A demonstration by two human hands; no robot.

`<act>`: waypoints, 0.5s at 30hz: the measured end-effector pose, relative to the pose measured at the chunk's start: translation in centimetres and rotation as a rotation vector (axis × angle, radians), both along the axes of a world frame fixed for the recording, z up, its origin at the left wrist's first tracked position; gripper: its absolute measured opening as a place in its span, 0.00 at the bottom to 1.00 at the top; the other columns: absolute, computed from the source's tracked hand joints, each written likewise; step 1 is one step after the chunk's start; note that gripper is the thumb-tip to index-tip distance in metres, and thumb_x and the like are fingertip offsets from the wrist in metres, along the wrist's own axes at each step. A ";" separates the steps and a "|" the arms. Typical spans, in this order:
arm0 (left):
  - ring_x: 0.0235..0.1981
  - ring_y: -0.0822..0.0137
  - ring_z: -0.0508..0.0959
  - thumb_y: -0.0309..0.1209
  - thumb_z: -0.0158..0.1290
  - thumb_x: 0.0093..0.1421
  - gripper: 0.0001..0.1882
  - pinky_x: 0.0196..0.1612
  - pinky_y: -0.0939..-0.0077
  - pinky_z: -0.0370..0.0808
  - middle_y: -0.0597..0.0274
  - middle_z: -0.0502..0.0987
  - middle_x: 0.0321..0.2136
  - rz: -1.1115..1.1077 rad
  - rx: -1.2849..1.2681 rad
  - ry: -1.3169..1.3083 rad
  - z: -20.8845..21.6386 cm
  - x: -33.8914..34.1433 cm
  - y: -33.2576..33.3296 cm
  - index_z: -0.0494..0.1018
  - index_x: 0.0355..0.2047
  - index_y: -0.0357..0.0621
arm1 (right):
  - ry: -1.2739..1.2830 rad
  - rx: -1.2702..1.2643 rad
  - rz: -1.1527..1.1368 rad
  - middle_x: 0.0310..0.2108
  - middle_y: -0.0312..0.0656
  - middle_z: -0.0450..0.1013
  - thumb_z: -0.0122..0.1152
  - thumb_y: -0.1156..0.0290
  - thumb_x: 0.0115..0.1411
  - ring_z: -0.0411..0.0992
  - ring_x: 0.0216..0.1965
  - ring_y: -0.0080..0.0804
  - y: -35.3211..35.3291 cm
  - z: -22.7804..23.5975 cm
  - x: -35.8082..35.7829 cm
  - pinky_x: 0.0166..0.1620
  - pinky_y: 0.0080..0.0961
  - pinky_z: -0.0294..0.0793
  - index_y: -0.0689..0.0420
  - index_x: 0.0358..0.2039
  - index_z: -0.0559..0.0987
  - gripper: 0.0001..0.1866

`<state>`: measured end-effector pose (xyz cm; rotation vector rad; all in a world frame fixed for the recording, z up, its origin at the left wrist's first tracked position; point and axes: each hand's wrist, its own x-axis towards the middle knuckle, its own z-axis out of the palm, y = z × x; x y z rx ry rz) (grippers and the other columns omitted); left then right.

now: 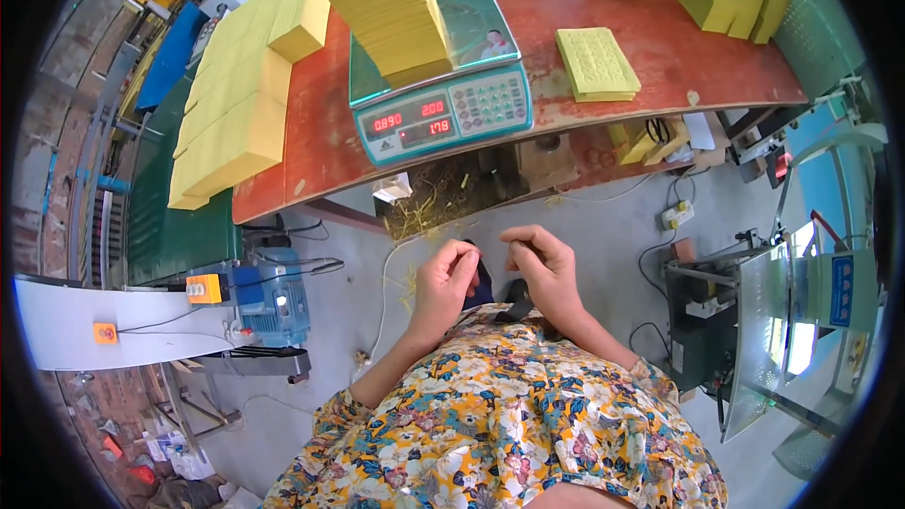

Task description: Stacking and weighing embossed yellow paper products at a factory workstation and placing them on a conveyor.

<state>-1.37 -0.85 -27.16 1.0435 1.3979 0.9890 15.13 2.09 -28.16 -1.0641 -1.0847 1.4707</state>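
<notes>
A tall stack of yellow paper [391, 14] stands on the digital scale [443, 118] at the front edge of the red table [698, 75]. Before that edge, the left hand [445, 283] and right hand [544, 271] are loosely curled; whether either grips anything cannot be told. Further yellow stacks [236, 118] line the left edge.

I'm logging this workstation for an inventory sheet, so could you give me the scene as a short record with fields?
Left hand: fingers curled; no held item visible
Right hand: fingers curled; apart from the left
Table: worn red top
Digital scale: teal, red digits lit, on the table
On scale: tall yellow paper stack
Right of scale: low yellow paper stack
Left of scale: grouped yellow paper blocks
</notes>
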 end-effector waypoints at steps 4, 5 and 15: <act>0.22 0.80 0.70 0.31 0.48 0.69 0.08 0.25 0.85 0.68 0.69 0.71 0.21 0.003 0.033 0.020 0.8 0.0 0.6 0.73 0.36 0.40 | -0.002 0.028 -0.027 0.25 0.33 0.73 0.53 0.80 0.63 0.69 0.27 0.15 0.4 0.0 -0.1 0.32 0.16 0.70 0.63 0.39 0.79 0.08; 0.22 0.80 0.70 0.31 0.48 0.68 0.08 0.25 0.85 0.68 0.69 0.71 0.21 -0.001 0.043 0.035 1.2 0.0 0.9 0.73 0.36 0.40 | 0.001 0.036 -0.040 0.25 0.33 0.73 0.53 0.79 0.62 0.69 0.27 0.15 0.6 -0.1 -0.1 0.32 0.16 0.70 0.63 0.39 0.79 0.08; 0.21 0.81 0.70 0.26 0.54 0.63 0.05 0.24 0.83 0.68 0.67 0.72 0.21 -0.344 0.466 0.235 1.8 3.4 15.5 0.75 0.35 0.36 | 0.081 0.016 -0.258 0.26 0.34 0.74 0.53 0.78 0.61 0.71 0.28 0.16 5.8 -2.4 -0.2 0.32 0.18 0.72 0.63 0.39 0.80 0.09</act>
